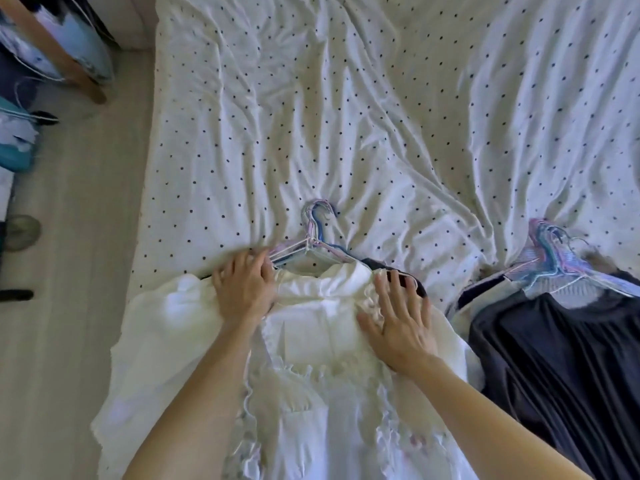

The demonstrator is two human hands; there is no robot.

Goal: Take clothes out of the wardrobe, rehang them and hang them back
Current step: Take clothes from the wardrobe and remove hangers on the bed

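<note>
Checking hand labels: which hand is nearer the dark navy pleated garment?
Right. The right hand rests on the white ruffled blouse beside the dark navy pleated garment; the left hand is at the blouse's far shoulder.

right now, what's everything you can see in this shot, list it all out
white ruffled fabric garment: one, white, bed's near edge, under both hands
pastel wire hangers: one bunch, pink, blue, white, at its collar
dark cloth underneath: one, black or navy, showing past the white garment's collar
dark pleated fabric garment: one, navy, on the bed, right
second pastel hanger bunch: one, pink and blue, at the pleated garment's neck
dotted white bed sheet: one, white with dark dots, wrinkled
hanging clothes: several, blue and white, far upper left
left hand: one, on the white garment's shoulder, fingers blurred by the hangers
right hand: one, flat on its other shoulder, fingers spread
</note>
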